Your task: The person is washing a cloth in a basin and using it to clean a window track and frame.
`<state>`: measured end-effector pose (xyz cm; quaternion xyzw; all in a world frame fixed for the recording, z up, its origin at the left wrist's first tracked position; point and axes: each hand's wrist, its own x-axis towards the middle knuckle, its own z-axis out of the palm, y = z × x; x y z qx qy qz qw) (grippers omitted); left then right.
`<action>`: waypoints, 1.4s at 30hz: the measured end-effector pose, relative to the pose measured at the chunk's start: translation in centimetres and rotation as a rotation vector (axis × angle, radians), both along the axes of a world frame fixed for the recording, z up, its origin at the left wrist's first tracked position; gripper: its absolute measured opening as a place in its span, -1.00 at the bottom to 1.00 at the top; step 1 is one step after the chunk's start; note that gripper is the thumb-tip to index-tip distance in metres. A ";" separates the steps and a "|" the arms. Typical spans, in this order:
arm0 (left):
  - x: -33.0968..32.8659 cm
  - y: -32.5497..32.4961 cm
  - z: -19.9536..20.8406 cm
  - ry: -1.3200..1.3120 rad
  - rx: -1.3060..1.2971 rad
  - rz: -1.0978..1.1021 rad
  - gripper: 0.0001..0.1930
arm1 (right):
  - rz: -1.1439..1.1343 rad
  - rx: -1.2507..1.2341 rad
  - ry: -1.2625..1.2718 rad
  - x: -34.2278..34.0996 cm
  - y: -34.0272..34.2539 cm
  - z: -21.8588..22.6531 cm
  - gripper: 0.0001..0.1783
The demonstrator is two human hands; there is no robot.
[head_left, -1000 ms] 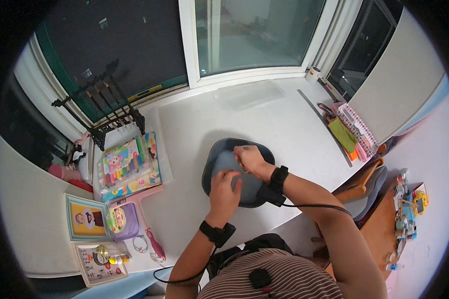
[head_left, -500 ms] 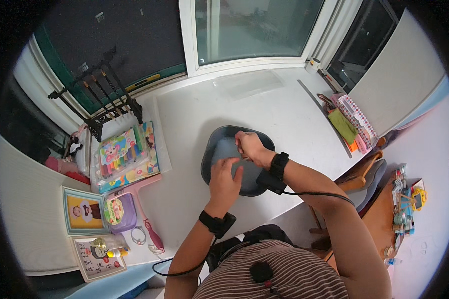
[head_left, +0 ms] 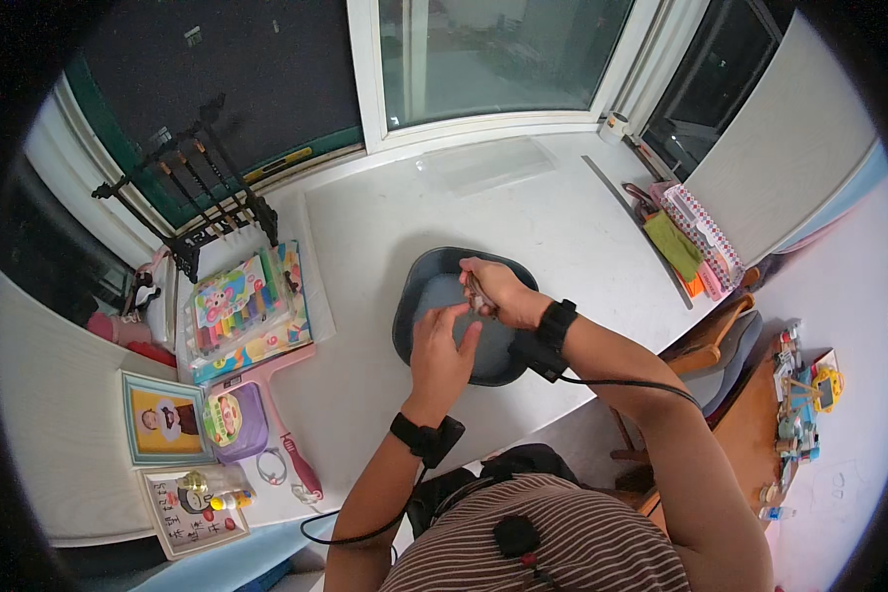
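A dark grey, rounded-square bin [head_left: 413, 347] stands on the white table in front of me. Above its opening, my right hand [head_left: 506, 293] is closed round a small silvery-white thing [head_left: 478, 296], mostly covered by the fingers, so its exact kind does not show. My left hand [head_left: 438, 347] comes over the near left rim of the bin, thumb apart from the slightly bent fingers, holding nothing that I can see. Its fingertips point toward the small thing, very close to it; whether they touch it I cannot tell. Both wrists wear black straps with small boxes and cables.
Left on the table [head_left: 365, 276] are a brush rack [head_left: 192, 192], boxed coloured sticks [head_left: 242, 306], a purple container [head_left: 240, 422], a pink-handled tool [head_left: 294, 449] and picture frames [head_left: 171, 418]. At right lie a long metal ruler [head_left: 638, 234] and a patterned box [head_left: 703, 237]. A chair [head_left: 710, 345] stands beyond.
My right hand has turned slightly and its fingers have shifted, so more of the small silvery-white thing shows. My left hand stays nearly where it was. The whole view has drifted a little.
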<state>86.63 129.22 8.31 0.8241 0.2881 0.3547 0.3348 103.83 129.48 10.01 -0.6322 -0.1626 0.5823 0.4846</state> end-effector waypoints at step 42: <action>0.5 4.8 7.7 -0.441 -0.971 -0.339 -0.49 | -0.121 0.716 -1.018 -4.5 -8.2 5.3 -0.67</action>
